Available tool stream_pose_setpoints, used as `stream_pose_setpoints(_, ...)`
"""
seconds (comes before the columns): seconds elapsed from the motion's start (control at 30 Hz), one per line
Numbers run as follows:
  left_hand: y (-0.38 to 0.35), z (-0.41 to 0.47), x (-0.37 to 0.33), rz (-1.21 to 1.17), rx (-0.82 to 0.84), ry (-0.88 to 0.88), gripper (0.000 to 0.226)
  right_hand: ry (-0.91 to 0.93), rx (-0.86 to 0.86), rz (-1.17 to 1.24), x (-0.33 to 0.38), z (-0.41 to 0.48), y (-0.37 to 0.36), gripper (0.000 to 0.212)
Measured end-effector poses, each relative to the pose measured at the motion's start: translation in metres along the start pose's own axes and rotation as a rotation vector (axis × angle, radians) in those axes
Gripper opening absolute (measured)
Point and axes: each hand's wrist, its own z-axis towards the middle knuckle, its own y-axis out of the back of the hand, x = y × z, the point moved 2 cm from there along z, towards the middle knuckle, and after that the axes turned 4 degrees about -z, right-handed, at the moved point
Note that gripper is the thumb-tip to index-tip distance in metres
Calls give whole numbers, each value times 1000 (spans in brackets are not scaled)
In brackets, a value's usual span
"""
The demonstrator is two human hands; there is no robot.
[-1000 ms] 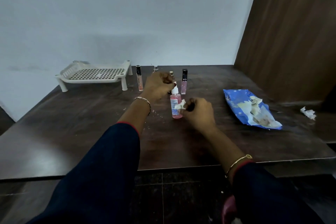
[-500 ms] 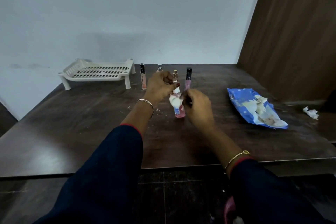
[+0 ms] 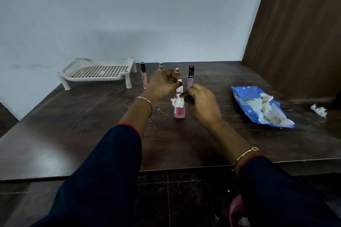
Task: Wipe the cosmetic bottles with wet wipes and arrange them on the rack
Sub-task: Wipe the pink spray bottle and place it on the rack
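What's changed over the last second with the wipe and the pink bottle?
The wipe in the right hand moved up from the pink bottle's label to its neck. The left hand still pinches the cap. Rack and other tubes stayed put.

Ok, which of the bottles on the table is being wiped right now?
The pink spray bottle at the front: the left hand pinches its white top, the right hand presses a wipe to its neck. The others stand untouched behind.

I count five cosmetic bottles (image 3: 179,110), one white rack (image 3: 97,73), one blue wet-wipe pack (image 3: 245,101), one crumpled wipe (image 3: 318,110) lying apart
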Motion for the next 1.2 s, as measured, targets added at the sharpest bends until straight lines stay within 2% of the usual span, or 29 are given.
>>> stream_pose_setpoints(0.13,2,-1,4,-49,11,-6,25,49,5,-46,5,-10,-8,7)
stream_pose_setpoints(0.33,14,-2,15,-166,26,23,19,183,216,-99,2,-29,-17,18)
stream_pose_setpoints(0.43,17,-2,15,-196,23,47,21,221,266,-115,4,-23,-13,17)
stream_pose_setpoints(0.5,18,-2,15,-205,27,74,21,182,219,-76,5,-14,-8,17)
stream_pose_setpoints(0.63,18,-3,15,-178,37,74,18,108,17,-19,5,8,-5,16)
stream_pose_setpoints(0.73,20,-4,14,-171,36,39,18,120,-9,-21,9,5,-8,12)
stream_pose_setpoints(0.97,28,-7,17,-200,25,78,11,196,196,-84,7,-18,-17,15)
stream_pose_setpoints(1.1,27,-7,14,-124,-31,26,31,231,285,-107,4,-21,-16,15)
stream_pose_setpoints(1.2,28,-8,11,-112,-14,-5,32,188,348,-87,-5,-17,-12,17)
